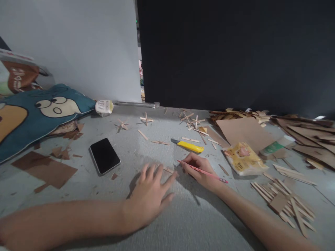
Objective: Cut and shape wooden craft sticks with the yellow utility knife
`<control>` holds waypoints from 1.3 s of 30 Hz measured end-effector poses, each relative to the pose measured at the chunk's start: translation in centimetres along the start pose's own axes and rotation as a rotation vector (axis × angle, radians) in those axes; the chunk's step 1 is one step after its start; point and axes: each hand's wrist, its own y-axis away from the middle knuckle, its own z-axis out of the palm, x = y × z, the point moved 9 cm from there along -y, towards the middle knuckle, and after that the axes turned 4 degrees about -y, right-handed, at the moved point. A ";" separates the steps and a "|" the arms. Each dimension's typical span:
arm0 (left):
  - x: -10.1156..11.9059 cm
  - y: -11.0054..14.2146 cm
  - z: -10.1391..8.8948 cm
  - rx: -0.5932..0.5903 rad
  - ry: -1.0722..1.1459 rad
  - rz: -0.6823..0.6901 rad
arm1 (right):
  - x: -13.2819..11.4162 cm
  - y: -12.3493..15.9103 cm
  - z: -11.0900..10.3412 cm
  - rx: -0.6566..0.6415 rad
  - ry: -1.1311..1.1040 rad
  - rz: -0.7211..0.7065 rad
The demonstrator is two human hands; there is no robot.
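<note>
My right hand point(200, 170) is closed around a slim pink-red pencil point(204, 171), its point toward the left and its other end lying back over the hand. To the left, my left hand point(153, 195) is spread palm down on the grey tabletop, holding nothing. A thin wooden craft stick point(168, 169) shows between the two hands, partly hidden by the left fingers. Beyond the hands lies a yellow utility knife point(190, 146) with its dark tip pointing left. Loose sticks point(160, 142) are scattered farther back, and a few are crossed into small standing shapes point(146, 119).
A phone point(105, 156) and brown cardboard point(44, 169) lie left, near a blue cushion point(60, 104). At right are a yellow tissue pack point(244, 158), a glue stick point(277, 145), a pile of sticks point(284, 200) and stacked cardboard point(311, 134). A black panel point(235, 52) stands behind.
</note>
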 end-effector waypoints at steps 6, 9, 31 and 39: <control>0.0 0.0 1.3 -0.098 0.120 0.035 | -0.7 -0.1 -0.1 0.010 0.019 -0.031; -0.7 -0.9 1.5 -0.131 0.246 0.124 | -1.0 -0.2 -0.1 0.008 0.017 -0.042; -1.1 -1.9 1.1 -0.158 0.405 0.205 | -1.1 0.1 0.2 -0.084 -0.045 -0.069; -1.1 -1.8 1.4 -0.137 0.516 0.269 | 0.1 -0.1 1.0 -0.197 -0.206 0.013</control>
